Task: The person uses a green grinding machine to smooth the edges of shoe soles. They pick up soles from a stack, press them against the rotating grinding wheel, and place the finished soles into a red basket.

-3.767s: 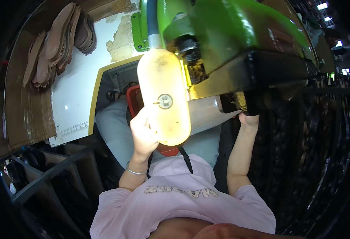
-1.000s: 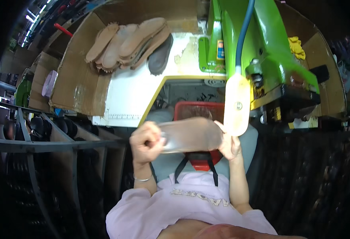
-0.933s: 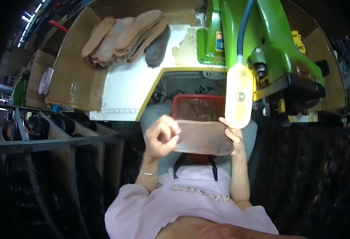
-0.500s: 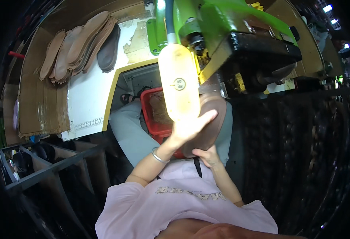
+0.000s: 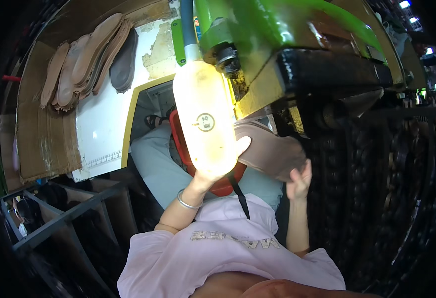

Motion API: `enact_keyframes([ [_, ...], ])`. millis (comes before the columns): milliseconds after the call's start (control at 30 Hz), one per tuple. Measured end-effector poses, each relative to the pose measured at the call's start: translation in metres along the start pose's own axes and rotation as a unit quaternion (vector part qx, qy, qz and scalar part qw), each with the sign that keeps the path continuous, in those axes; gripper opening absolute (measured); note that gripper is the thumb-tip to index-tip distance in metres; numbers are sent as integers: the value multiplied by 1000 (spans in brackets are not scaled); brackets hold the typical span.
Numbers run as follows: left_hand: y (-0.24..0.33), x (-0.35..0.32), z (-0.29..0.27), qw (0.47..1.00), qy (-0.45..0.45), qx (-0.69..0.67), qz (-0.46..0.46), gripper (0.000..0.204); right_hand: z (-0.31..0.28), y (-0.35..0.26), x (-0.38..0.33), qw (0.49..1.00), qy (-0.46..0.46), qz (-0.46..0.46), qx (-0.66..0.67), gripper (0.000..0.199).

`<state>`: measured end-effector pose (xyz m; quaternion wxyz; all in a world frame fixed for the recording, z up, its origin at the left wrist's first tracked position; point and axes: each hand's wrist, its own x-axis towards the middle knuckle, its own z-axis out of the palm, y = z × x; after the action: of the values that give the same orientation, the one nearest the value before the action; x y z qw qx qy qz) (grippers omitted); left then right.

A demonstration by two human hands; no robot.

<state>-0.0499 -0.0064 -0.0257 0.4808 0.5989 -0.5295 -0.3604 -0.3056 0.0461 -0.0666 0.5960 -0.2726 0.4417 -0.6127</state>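
A white worktable (image 5: 104,124) carries a fanned pile of brown insoles (image 5: 86,62) beside flat cardboard (image 5: 44,144)

insole (image 5: 270,151) | brown, flat, foot-shaped piece, matte surface | held up off the lap, tilted, its far end under the green machine's head | left end partly hidden behind the glowing lamp | gripped at both ends by left hand (image 5: 218,166) and right hand (image 5: 299,181)

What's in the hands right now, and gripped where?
Both hands hold one brown insole piece: left hand at its left end behind the lamp, right hand at its right, lower edge.
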Motion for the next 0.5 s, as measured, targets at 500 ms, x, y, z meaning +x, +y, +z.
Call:
enact_keyframes([
  [500, 10, -17, -75, 963, 57, -260, -41, 26, 77, -24, 95, 988, -148, -40, -18, 46],
])
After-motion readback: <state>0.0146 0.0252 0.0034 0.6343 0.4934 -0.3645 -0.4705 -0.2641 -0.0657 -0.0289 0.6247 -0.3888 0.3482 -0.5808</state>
